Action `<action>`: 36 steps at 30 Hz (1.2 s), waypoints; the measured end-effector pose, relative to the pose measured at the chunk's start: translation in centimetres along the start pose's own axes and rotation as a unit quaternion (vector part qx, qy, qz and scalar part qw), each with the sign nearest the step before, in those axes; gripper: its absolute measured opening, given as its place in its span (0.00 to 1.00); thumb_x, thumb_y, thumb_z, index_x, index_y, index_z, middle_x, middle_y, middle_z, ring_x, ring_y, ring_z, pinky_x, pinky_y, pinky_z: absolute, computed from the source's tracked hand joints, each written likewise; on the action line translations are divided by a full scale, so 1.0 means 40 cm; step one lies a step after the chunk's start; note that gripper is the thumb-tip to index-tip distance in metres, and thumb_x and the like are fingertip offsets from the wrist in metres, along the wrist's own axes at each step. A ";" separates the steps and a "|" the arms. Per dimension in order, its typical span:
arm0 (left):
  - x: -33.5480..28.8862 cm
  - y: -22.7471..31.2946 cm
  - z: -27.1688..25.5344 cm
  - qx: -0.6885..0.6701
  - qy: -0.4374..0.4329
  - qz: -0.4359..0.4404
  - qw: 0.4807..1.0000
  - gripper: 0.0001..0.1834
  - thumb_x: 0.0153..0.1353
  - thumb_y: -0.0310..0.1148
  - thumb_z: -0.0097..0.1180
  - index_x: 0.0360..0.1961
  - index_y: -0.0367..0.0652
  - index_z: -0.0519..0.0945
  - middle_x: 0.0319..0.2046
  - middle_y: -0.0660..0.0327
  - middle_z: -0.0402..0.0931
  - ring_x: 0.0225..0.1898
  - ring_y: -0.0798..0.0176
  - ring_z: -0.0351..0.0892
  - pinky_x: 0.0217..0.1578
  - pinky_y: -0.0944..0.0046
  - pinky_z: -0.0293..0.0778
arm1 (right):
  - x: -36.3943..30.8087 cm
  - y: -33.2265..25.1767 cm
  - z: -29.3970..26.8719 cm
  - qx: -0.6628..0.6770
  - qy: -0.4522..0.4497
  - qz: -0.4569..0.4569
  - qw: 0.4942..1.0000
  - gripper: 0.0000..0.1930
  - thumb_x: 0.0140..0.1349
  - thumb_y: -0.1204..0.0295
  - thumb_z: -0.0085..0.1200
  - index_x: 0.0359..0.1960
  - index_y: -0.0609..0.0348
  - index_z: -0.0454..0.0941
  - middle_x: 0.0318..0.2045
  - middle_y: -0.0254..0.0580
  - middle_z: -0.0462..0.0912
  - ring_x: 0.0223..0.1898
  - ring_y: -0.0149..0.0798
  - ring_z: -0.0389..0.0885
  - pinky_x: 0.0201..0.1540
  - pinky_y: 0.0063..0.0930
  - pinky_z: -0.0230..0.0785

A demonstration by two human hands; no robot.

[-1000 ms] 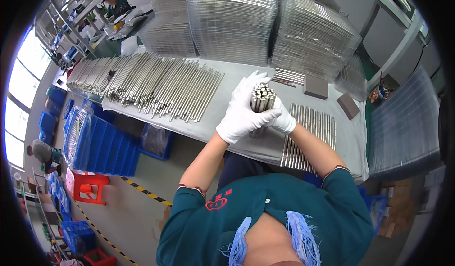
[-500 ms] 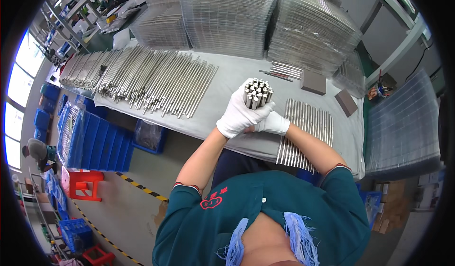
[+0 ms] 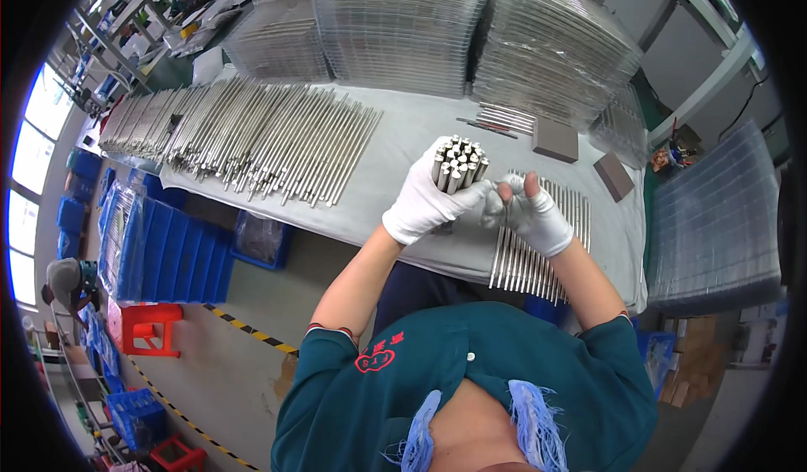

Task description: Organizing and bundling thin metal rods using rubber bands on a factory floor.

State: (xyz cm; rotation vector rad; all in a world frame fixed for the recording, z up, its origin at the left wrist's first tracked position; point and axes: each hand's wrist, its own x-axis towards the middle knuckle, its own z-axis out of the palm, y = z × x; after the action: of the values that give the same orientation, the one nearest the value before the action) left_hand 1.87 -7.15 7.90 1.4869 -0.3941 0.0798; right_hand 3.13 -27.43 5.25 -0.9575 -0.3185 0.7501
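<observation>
A bundle of silvery metal rods [image 3: 460, 164] stands nearly upright over the table, its cut ends facing up, with my left hand [image 3: 422, 201] wrapped round it. A white glove covers that hand. My right hand [image 3: 536, 218], in a white glove with thumb and a fingertip bare, is just right of the bundle. Its fingers are bent and somewhat apart, slightly blurred, and nothing shows between them. Below and behind it lies a row of metal rods [image 3: 514, 263], side by side at the table's near edge and partly covered by my right hand and forearm.
Many more rods [image 3: 277, 140] lie along the left of the cloth-covered table [image 3: 403, 127]. Clear plastic trays [image 3: 399, 35] are stacked at the back. Two grey-brown blocks [image 3: 555, 140] and a few thin rods [image 3: 506, 119] lie at right. Blue bins [image 3: 189, 249] stand on the floor.
My right hand has come out from below the bundle and moved up and right, its thumb now raised. My left hand still holds the bundle in nearly the same place.
</observation>
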 end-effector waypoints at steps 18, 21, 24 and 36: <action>-0.122 -0.121 0.070 0.447 -0.268 0.234 0.821 0.17 0.36 0.37 0.59 0.32 0.45 0.75 0.24 0.60 0.74 0.30 0.54 0.76 0.36 0.55 0.71 | -0.164 0.091 0.056 0.363 0.050 0.399 0.840 0.22 0.54 0.67 0.55 0.49 0.61 0.66 0.28 0.33 0.71 0.26 0.26 0.70 0.28 0.18 0.69; -0.109 -0.088 0.055 0.466 -0.195 0.292 0.812 0.28 0.34 0.35 0.60 0.43 0.47 0.73 0.36 0.57 0.74 0.46 0.56 0.73 0.58 0.47 0.57 | -0.147 0.081 0.059 0.334 0.049 0.365 0.868 0.22 0.51 0.72 0.55 0.49 0.61 0.65 0.26 0.33 0.69 0.24 0.25 0.68 0.25 0.18 0.65; -0.124 -0.032 -0.019 0.531 0.045 0.251 0.808 0.35 0.33 0.31 0.61 0.50 0.42 0.70 0.47 0.48 0.70 0.52 0.50 0.68 0.58 0.47 0.56 | -0.119 0.068 0.078 0.205 0.024 0.276 0.939 0.24 0.49 0.74 0.56 0.49 0.61 0.65 0.25 0.33 0.68 0.22 0.27 0.67 0.24 0.20 0.64; -0.049 -0.006 0.021 -0.021 0.101 0.069 0.992 0.29 0.47 0.29 0.63 0.50 0.38 0.67 0.40 0.61 0.76 0.41 0.71 0.76 0.45 0.69 0.72 | 0.197 0.195 -0.054 -0.611 0.011 -0.231 0.757 0.37 0.50 0.62 0.61 0.60 0.62 0.58 0.56 0.47 0.66 0.59 0.42 0.62 0.62 0.34 0.53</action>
State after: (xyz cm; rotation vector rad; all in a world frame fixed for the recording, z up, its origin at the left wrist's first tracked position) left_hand -0.08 -7.62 7.11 1.3929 -0.3313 0.3280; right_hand 6.53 -20.48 -2.99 -2.0116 -1.0558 -0.0443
